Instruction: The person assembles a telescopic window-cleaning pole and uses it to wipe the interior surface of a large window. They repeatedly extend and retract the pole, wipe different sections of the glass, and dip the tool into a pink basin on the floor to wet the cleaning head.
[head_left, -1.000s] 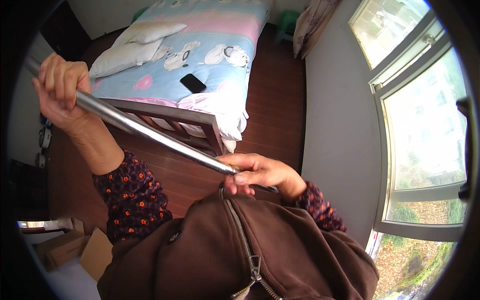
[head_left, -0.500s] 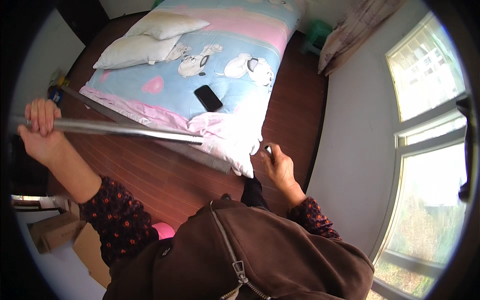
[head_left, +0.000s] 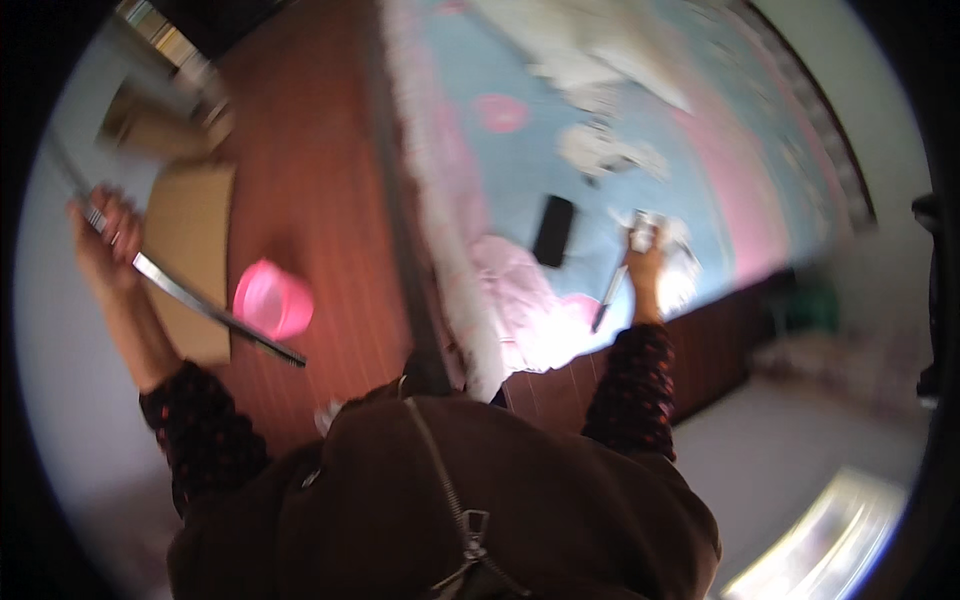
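Observation:
My left hand is raised at the far left and grips a long silver metal pole that slants down toward the wooden floor. My right hand reaches out over the bed and holds a thin dark stick-like tool pointing down toward the bed's edge. A black phone lies on the blue and pink sheet just left of that hand. The picture is blurred by motion.
A pink plastic tub sits on the red-brown floor near the pole's lower end. Brown cardboard lies flat behind the pole. My dark brown jacket fills the lower middle. A green object stands at the right.
The view has swung sharply; the bed now runs to the right. My left hand has tipped the pole from level to slanting. My right hand has moved out over the bed.

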